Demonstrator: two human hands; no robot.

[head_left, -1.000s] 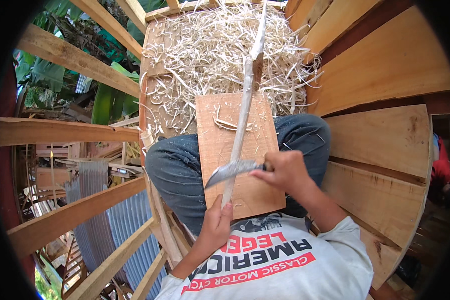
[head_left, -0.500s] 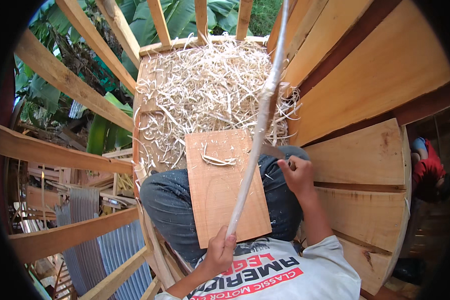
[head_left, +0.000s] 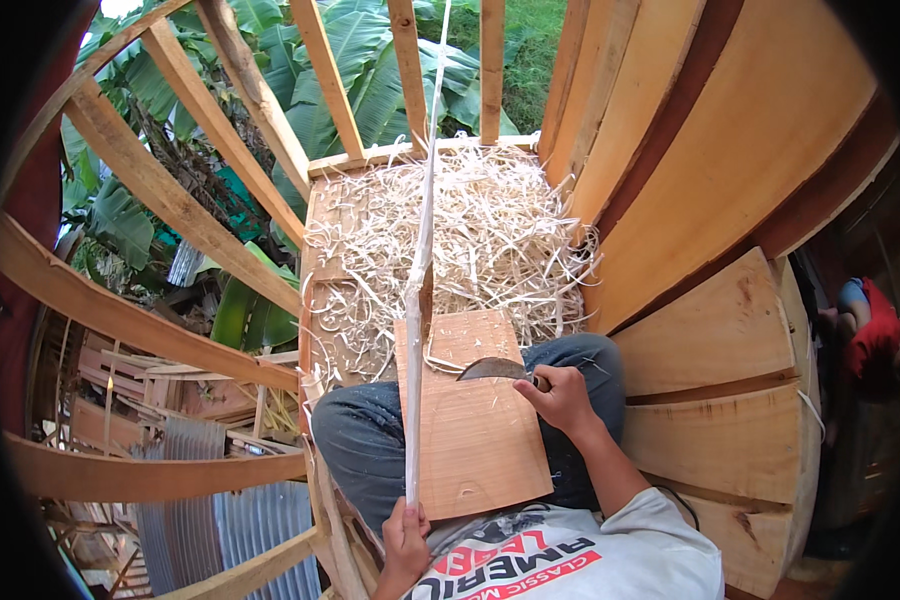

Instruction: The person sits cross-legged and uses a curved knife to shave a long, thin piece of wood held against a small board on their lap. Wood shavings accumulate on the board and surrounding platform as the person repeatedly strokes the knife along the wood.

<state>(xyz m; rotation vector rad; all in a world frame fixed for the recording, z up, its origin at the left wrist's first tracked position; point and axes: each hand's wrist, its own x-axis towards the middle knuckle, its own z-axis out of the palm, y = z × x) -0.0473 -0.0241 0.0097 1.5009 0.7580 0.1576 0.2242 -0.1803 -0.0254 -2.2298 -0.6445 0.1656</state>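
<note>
My left hand (head_left: 406,532) is closed round the lower end of a long pale wooden stick (head_left: 417,300), which points away from me past the railing. In my right hand (head_left: 556,393) is the handle of a knife with a curved, sickle-like blade (head_left: 490,369). Its blade points left toward the stick, with a gap between them. Across my lap lies a flat wooden board (head_left: 470,440), below both the stick and the knife. A few curled shavings rest on the board's far end.
Pale wood shavings (head_left: 470,220) heap over the floor ahead. Wooden slats (head_left: 185,220) rail the left and far sides, with banana leaves beyond. A plank wall (head_left: 705,330) stands close on my right. Another person in a red top (head_left: 873,325) is past it. Corrugated sheets (head_left: 260,530) lie lower left.
The stick has swung left and now stands nearly straight ahead. My right hand has moved left and nearer me, bringing the knife blade into view over the board. The whole view has shifted slightly.
</note>
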